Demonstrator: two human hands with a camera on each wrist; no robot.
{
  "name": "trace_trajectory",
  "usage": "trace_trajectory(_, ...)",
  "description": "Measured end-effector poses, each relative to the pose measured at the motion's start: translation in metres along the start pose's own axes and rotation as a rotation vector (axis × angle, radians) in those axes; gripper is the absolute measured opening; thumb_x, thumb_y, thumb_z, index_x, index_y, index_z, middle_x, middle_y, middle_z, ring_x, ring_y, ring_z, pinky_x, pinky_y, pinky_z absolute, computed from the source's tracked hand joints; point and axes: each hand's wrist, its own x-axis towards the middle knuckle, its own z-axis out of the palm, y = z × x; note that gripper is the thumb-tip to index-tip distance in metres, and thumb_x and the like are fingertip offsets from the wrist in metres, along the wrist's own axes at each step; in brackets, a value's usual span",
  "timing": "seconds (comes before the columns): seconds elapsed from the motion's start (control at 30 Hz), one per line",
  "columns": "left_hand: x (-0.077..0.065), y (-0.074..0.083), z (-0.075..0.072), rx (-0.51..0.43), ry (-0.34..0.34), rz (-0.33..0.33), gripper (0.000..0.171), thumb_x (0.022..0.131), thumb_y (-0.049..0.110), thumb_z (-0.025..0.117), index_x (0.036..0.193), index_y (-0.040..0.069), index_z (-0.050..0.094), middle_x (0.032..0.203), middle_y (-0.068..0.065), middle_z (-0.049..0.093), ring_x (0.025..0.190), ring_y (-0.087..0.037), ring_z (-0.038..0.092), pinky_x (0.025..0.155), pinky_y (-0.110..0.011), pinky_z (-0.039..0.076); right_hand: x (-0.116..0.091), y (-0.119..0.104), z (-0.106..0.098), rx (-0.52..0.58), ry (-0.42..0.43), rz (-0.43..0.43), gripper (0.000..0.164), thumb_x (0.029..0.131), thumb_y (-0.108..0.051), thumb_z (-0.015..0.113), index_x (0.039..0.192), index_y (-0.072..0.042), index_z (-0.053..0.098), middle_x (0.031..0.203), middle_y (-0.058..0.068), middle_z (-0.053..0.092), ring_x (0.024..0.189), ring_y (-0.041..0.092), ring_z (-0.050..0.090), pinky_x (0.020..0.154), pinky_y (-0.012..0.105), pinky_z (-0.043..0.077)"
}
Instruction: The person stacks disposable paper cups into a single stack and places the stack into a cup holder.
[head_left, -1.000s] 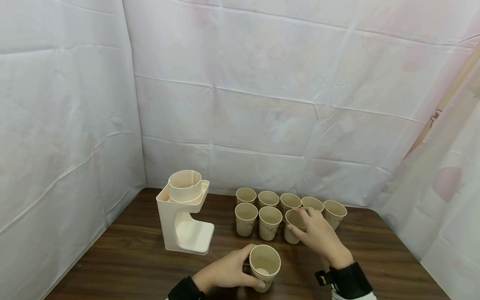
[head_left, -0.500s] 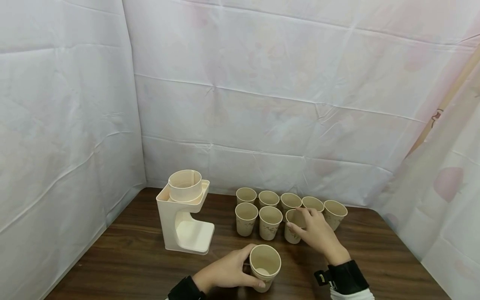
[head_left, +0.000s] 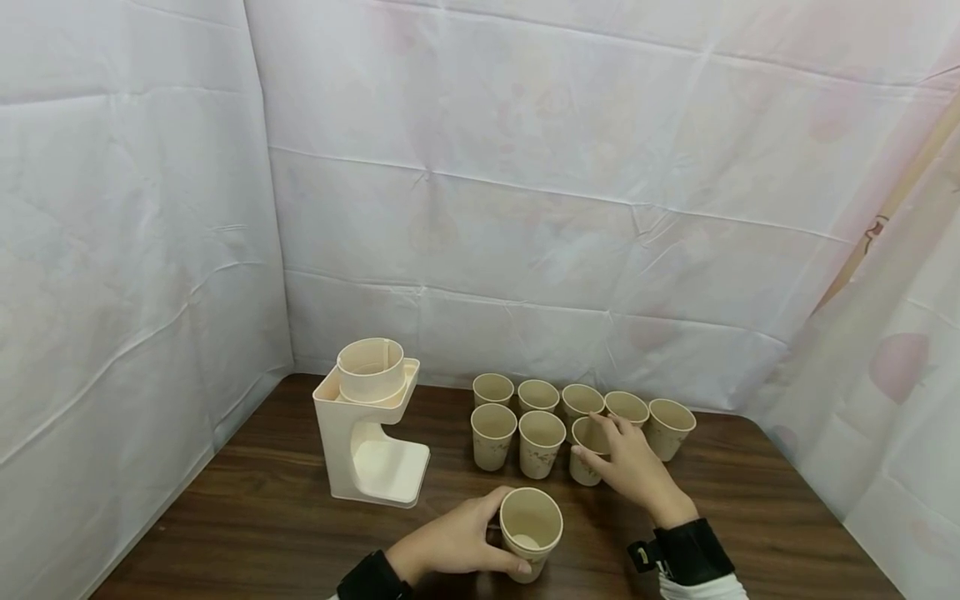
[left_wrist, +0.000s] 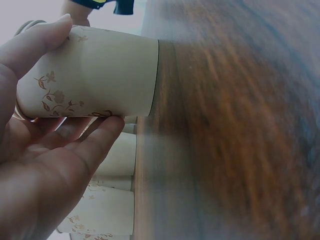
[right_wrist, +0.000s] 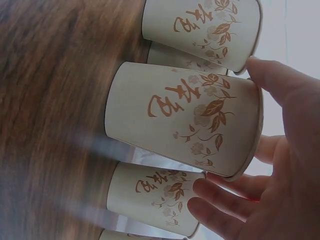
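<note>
Low in the head view, my left hand (head_left: 465, 537) grips a beige paper cup (head_left: 542, 560) from its left side, thumb in front and fingers behind. Two rims show close together there, so it looks like nested cups. The left wrist view shows its printed wall (left_wrist: 95, 75) between thumb and fingers. My right hand (head_left: 633, 467) holds the upper part of the paper cup (head_left: 583, 472) at the right end of the front row. In the right wrist view, the thumb lies at one side of this cup's rim (right_wrist: 185, 117), with bent fingers at the other. Its base stands on the table.
Two more paper cups (head_left: 491, 454) stand left in the front row. Behind them runs a back row of several cups (head_left: 670, 429). A cream stand (head_left: 337, 450) with a round holder on top is at left. White cloth (head_left: 450, 208) hangs behind the wooden table (head_left: 247, 517).
</note>
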Motion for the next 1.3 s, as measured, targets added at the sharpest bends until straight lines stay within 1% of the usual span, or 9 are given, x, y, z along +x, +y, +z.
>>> trace_trajectory(0.17,0.000,0.001,0.000,0.000,0.001,-0.007,0.067,0.076,0.033,0.077,0.131,0.021,0.040,0.118,-0.001,0.059,0.106,-0.011,0.054,0.089,-0.026,0.049,0.000,-0.001,0.001,0.010,-0.009,-0.009,0.067,0.087,-0.050,0.058,0.134,-0.005,0.045,0.129,0.028,0.046,0.118,0.045,0.040,0.090,0.061,0.042)
trace_trajectory(0.3,-0.001,0.002,0.000,0.001,0.004,-0.009,0.067,0.076,0.033,0.077,0.131,0.021,0.040,0.118,-0.002,0.059,0.107,-0.012,0.054,0.089,-0.026,0.048,0.000,-0.002,0.001,0.019,-0.016,-0.011,0.065,0.088,-0.048,0.059,0.134,-0.004,0.044,0.128,0.028,0.046,0.118,0.044,0.041,0.090,0.061,0.042)
trace_trajectory(0.53,-0.001,0.003,-0.001,-0.004,-0.001,-0.001,0.066,0.077,0.033,0.076,0.130,0.019,0.040,0.119,-0.002,0.059,0.107,-0.012,0.054,0.088,-0.025,0.049,-0.001,-0.003,-0.003,0.055,-0.055,0.017,0.068,0.088,-0.045,0.061,0.136,-0.002,0.041,0.129,0.031,0.041,0.117,0.042,0.043,0.088,0.058,0.045)
trace_trajectory(0.7,0.000,0.002,0.000,-0.012,-0.001,0.002,0.066,0.077,0.032,0.077,0.130,0.020,0.040,0.118,-0.002,0.059,0.106,-0.013,0.054,0.087,-0.025,0.050,-0.001,-0.004,-0.006,0.063,-0.074,0.043,0.071,0.087,-0.047,0.061,0.137,-0.003,0.039,0.124,0.031,0.040,0.109,0.040,0.049,0.084,0.055,0.048)
trace_trajectory(0.8,0.000,0.002,0.000,-0.018,-0.004,0.000,0.066,0.077,0.032,0.076,0.131,0.020,0.040,0.119,-0.002,0.058,0.107,-0.013,0.054,0.087,-0.024,0.050,-0.001,-0.004,-0.006,0.056,-0.061,0.033,0.069,0.087,-0.047,0.061,0.136,-0.004,0.041,0.120,0.030,0.042,0.104,0.038,0.052,0.081,0.054,0.049)
trace_trajectory(1.07,-0.001,0.002,0.000,-0.040,-0.008,0.010,0.066,0.077,0.032,0.076,0.131,0.020,0.040,0.119,-0.003,0.058,0.107,-0.015,0.054,0.087,-0.024,0.050,-0.002,-0.005,-0.009,0.052,0.007,-0.030,0.059,0.085,-0.036,0.066,0.133,-0.009,0.047,0.109,0.023,0.046,0.095,0.032,0.053,0.077,0.050,0.049)
trace_trajectory(1.17,-0.001,0.001,0.000,-0.049,-0.011,0.014,0.065,0.077,0.031,0.076,0.131,0.021,0.040,0.120,-0.003,0.058,0.107,-0.015,0.054,0.087,-0.024,0.050,-0.002,-0.006,-0.010,0.050,0.012,-0.032,0.058,0.085,-0.034,0.066,0.134,-0.010,0.048,0.106,0.020,0.047,0.091,0.029,0.053,0.076,0.047,0.049)
trace_trajectory(1.3,0.000,0.000,0.000,-0.053,-0.016,0.017,0.066,0.077,0.031,0.076,0.131,0.021,0.040,0.120,-0.004,0.058,0.108,-0.015,0.054,0.087,-0.024,0.050,-0.002,-0.007,-0.014,0.058,0.010,-0.032,0.056,0.085,-0.032,0.066,0.134,-0.012,0.048,0.107,0.019,0.047,0.092,0.028,0.052,0.077,0.046,0.048)
